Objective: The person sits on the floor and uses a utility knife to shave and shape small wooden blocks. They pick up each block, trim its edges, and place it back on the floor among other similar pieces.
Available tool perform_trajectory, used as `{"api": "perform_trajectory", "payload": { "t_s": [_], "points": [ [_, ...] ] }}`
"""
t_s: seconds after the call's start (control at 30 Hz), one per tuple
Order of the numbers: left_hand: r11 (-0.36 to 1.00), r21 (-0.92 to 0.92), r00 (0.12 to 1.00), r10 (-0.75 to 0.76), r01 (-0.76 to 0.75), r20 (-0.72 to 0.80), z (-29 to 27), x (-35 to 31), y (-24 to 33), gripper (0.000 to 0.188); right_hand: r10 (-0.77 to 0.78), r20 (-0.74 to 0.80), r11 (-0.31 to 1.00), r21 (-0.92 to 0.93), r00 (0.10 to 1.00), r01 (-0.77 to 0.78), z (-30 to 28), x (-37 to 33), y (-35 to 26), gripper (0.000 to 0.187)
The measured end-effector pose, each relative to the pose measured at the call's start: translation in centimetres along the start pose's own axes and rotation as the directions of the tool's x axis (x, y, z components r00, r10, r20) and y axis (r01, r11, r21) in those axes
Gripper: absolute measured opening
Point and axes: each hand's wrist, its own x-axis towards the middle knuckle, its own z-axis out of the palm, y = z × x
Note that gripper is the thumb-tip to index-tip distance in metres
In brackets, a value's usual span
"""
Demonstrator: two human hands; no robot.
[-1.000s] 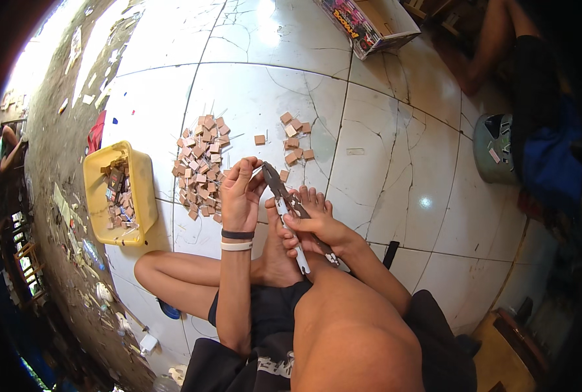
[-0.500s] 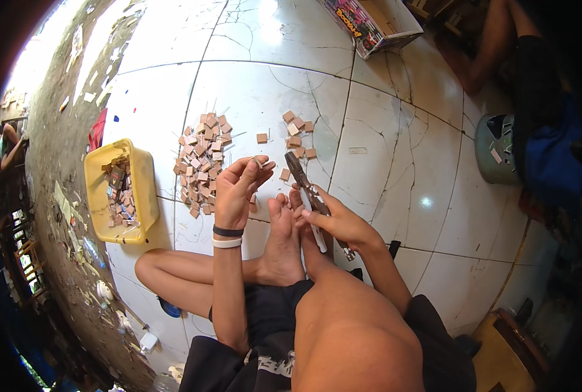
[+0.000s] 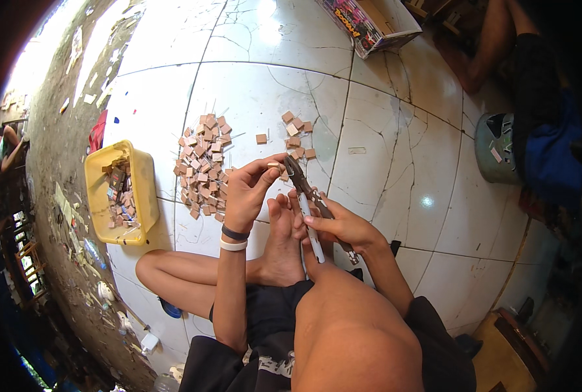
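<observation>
On the white tiled floor [image 3: 395, 176], well beyond the yellow tub [image 3: 148, 196] and just past the big heap of small wooden blocks [image 3: 202, 166], the right hand [image 3: 340, 225] is wrapped around pliers [image 3: 307, 193]. The left hand [image 3: 248, 189] pinches one small block [image 3: 274, 166] at the plier tips. The tips could likely nip a fingertip, or the block could slip out.

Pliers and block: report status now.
Left hand pinching small wooden block. Right hand gripping pliers, nose at block. Nothing between them.
</observation>
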Motion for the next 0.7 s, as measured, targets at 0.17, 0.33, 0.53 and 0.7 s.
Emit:
{"api": "perform_trajectory", "payload": {
  "t_s": [0.17,0.33,0.53,0.7],
  "points": [
    [0.999,0.019,0.999,0.035,-0.036,0.015,-0.1,0.2,0.1,0.024,-0.008,-0.010,1.000,0.003,1.000,0.008,-0.6,0.2,0.8,0.059],
    [0.997,0.055,0.999,0.043,-0.045,0.031,-0.3,0.2,0.5,0.023,-0.072,0.016,0.996,-0.047,0.997,0.073,-1.5,1.0,1.9,0.057],
    [0.995,0.088,0.998,0.030,-0.035,0.057,-0.5,0.3,0.6,0.023,-0.015,0.078,1.000,0.024,0.997,0.013,-1.7,1.6,2.4,0.042],
    [0.999,0.049,1.000,0.006,-0.007,0.026,-0.3,0.3,0.1,0.024,0.022,-0.046,0.997,-0.071,0.999,-0.026,-1.0,1.7,2.1,0.023]
  ]
}}
